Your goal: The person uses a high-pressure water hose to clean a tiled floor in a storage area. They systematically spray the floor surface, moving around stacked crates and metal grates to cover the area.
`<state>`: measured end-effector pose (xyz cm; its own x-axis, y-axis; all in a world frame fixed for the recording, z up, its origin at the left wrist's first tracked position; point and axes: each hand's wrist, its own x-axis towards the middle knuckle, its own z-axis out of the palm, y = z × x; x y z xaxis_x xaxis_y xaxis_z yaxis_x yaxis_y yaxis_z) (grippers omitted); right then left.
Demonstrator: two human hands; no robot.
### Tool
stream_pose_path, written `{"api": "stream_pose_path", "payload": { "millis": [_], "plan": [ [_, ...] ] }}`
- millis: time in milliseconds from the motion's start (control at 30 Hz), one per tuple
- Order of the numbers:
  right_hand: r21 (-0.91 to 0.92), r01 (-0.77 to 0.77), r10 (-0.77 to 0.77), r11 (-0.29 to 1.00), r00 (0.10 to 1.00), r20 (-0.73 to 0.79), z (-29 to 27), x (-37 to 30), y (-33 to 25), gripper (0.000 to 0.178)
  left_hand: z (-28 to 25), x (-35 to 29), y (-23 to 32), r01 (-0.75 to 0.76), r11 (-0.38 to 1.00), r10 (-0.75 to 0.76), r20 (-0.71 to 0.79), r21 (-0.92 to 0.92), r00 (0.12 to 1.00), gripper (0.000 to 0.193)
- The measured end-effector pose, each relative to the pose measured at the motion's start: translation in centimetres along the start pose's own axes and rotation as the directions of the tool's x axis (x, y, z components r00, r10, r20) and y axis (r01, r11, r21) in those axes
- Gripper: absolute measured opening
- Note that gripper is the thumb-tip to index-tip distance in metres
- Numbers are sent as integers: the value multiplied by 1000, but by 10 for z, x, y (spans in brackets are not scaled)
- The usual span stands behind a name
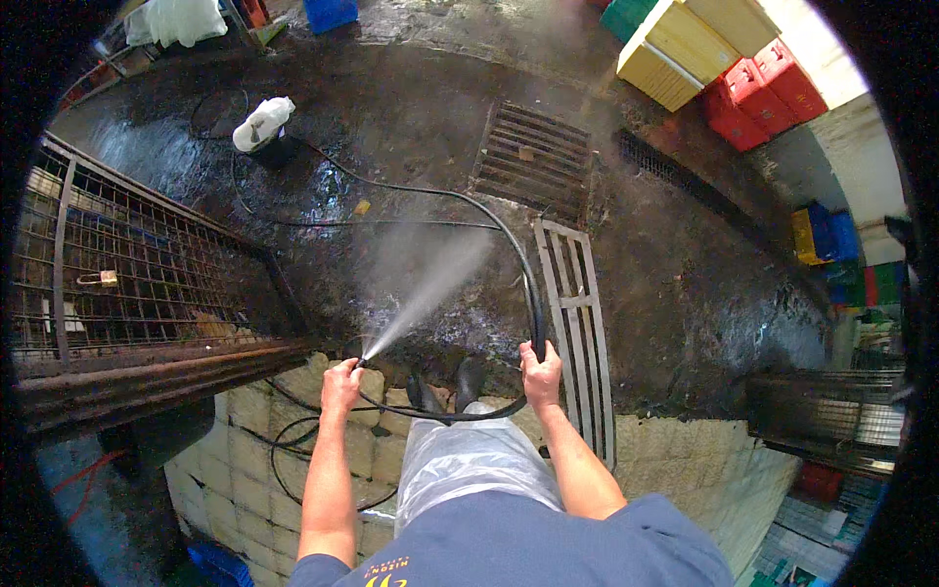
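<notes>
My left hand (340,383) grips a spray nozzle (361,363) at the end of a black hose. A fan of water (430,284) shoots from it up and to the right over the wet dark floor (391,117). My right hand (541,372) is closed around the black hose (533,303), which loops from the nozzle past my boots and curves away across the floor. A clear plastic apron (469,460) covers my legs. I stand on a pale stone ledge (254,421).
A rusty wire-mesh cage (137,274) with a padlock stands at the left. A metal drain grate (533,157) sits ahead, and a loose grating (577,323) lies beside my right hand. A white jug on a black bucket (264,127) stands far left. Coloured crates (724,68) are stacked at the upper right.
</notes>
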<state>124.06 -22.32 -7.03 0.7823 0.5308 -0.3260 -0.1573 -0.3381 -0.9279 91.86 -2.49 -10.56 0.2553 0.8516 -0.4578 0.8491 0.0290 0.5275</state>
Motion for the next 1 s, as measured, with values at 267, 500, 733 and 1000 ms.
{"api": "stream_pose_path", "payload": {
  "millis": [267,500,733,1000],
  "plan": [
    [-8,29,-29,1000,999,-27,-10,-13,-2,18,36,13,10,-48,997,46,-26,-58,999,36],
    [37,-29,32,999,996,-81,-20,0,16,18,64,20,36,-108,990,110,18,-87,994,34],
    [50,-133,137,990,987,-80,-26,32,40,12,30,-24,103,-183,983,181,149,-4,972,35],
    [411,-383,333,827,924,190,13,85,38,36,-1,-98,199,-350,928,252,474,130,844,30]
  ]
}}
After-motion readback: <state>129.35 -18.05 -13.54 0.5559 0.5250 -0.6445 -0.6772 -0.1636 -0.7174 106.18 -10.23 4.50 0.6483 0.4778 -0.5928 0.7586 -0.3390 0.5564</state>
